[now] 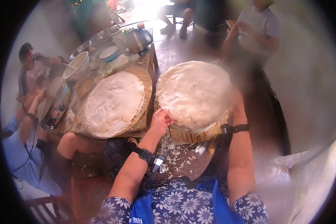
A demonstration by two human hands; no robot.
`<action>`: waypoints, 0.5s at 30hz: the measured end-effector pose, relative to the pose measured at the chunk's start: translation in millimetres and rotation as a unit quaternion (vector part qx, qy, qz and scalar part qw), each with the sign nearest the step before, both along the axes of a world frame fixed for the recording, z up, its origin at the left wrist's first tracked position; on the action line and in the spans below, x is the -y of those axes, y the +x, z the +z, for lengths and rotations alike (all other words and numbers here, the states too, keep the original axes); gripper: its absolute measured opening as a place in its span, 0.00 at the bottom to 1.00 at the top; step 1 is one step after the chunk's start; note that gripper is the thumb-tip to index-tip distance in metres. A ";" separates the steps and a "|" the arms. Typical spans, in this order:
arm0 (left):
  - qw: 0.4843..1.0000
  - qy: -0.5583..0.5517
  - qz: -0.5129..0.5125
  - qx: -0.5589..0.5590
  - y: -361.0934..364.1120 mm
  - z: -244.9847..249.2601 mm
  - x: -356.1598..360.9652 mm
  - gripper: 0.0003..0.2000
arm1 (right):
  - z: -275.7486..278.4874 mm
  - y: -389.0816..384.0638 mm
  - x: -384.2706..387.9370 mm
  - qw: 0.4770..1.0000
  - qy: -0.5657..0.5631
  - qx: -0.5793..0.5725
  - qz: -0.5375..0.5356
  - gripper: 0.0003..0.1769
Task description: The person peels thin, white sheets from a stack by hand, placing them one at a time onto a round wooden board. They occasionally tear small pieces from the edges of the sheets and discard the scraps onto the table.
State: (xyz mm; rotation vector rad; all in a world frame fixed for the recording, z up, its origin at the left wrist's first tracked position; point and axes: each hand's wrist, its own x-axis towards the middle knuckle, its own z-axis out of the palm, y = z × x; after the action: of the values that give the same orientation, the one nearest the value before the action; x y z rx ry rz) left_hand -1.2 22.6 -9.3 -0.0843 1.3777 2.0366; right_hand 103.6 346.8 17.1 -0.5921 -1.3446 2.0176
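white stack (193,93): round pile of thin white sheets, centre of view, just right of the tabletop (149,59), resting on a bamboo stand (190,136); near rim ragged
left hand (161,120): fingers curled, pinching the stack's near-left edge
right hand (236,106): against the stack's right edge, blurred; cannot tell whether spread or closed
gap: narrow strip between the stack and the tabletop's right edge
second disc (114,102): white round on a woven tray (147,84); tray juts past the tabletop's near corner
floor (175,54): white scraps (179,153) under the stand, open tiles beyond the stack's far rim
far tabletop: kettle (138,39) and bowls (109,53), crowded
left side: seated people (30,71) close to the tabletop's left edge
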 end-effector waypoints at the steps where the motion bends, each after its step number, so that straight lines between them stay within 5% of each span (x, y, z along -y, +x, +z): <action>1: 1.000 0.003 0.000 0.002 -0.3 -0.2 0.0 0.05 | -8.1 -3.8 -5.1 0.999 0.035 0.025 -0.012 0.13; 5: 1.000 -0.018 0.006 -0.012 -1.6 0.5 -3.5 0.04 | 6.4 8.5 5.2 0.921 0.296 0.228 -0.106 0.16; 8: 0.999 -0.039 0.016 -0.025 0.0 2.6 -3.9 0.05 | -2.7 8.2 0.7 0.860 0.400 0.267 -0.169 0.21; 11: 0.996 -0.084 0.012 -0.037 0.7 6.5 -3.9 0.06 | -15.2 3.7 -9.7 0.880 0.356 0.286 -0.133 0.23; 15: 0.992 -0.118 0.003 -0.043 -1.9 5.9 -5.2 0.06 | -9.3 6.7 -4.8 0.844 0.401 0.323 -0.153 0.23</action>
State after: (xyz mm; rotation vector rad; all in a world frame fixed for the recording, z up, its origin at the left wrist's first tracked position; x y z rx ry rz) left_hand -3.1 27.7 -3.4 -0.1034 1.6711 1.8923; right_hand 110.3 351.6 7.7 -1.0255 -2.1288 0.8462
